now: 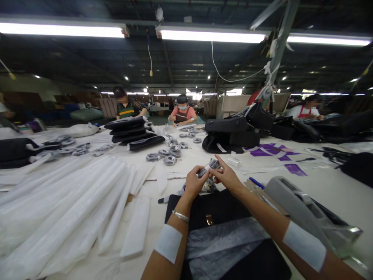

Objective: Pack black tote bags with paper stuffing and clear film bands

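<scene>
Between my two hands is a coiled grey strap (215, 163) bundled with a white band. My left hand (194, 182) closes on its left end, and my right hand (229, 177) pinches its right side with the index finger stretched along it. Just below the hands lies a black bag (201, 212) with a gold-coloured clasp (209, 220) and a translucent plastic sheet (224, 239) across it. Another strap piece (208, 187) rests at the bag's far edge, partly hidden by my hands.
White foam sleeves (72, 206) cover the left of the table. Several coiled straps (175, 151) lie ahead, near stacked black bags (131, 130). On the right are a grey tape dispenser (294, 198), a blue pen (257, 182) and purple scraps (295, 169). Co-workers (183, 112) sit opposite.
</scene>
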Demonstrator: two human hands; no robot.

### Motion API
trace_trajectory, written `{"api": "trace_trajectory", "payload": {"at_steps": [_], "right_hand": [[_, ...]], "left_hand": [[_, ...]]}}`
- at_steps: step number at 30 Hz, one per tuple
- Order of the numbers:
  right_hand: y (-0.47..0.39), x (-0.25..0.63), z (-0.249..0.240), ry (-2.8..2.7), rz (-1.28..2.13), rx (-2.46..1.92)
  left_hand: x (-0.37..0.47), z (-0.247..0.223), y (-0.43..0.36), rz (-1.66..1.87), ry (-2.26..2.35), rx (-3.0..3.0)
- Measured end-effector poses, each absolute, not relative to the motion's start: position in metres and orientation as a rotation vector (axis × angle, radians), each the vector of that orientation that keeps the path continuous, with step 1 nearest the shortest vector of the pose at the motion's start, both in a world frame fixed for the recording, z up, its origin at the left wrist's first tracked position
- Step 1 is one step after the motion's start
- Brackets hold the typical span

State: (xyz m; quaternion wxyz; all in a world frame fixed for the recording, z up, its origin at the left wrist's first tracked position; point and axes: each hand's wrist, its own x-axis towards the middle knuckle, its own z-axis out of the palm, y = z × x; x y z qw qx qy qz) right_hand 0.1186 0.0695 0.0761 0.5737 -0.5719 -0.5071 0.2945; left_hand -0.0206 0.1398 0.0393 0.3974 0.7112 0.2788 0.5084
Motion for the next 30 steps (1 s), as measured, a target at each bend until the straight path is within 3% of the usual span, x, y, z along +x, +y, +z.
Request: {"api": "trace_trajectory", "payload": {"at_steps": [9,13,19,26,30], "right_hand": [[0.065,0.127,0.067,-1.243,0.448,-1.661],[0.053,0.143,0.061,-1.476,-0.084,-1.769],[0.059,0.146,0.084,-2.069,-0.861,-1.285],[0.097,0.155,0.104,-2.482,-0.966,-1.051],[0.105,0.149,0.106,-2.529,-0.876,-1.207]], "left_hand": [[-0.025,0.040,0.144,1.243,0.653,1.686],[-0.024,0.040,0.144,1.229,0.649,1.625],[-0.022,0.039,0.144,1.178,0.624,1.594],[-0.027,0.042,0.142,1.100,0.595,1.569],[-0.025,0.043,0.141,1.071,0.619,1.570]]}}
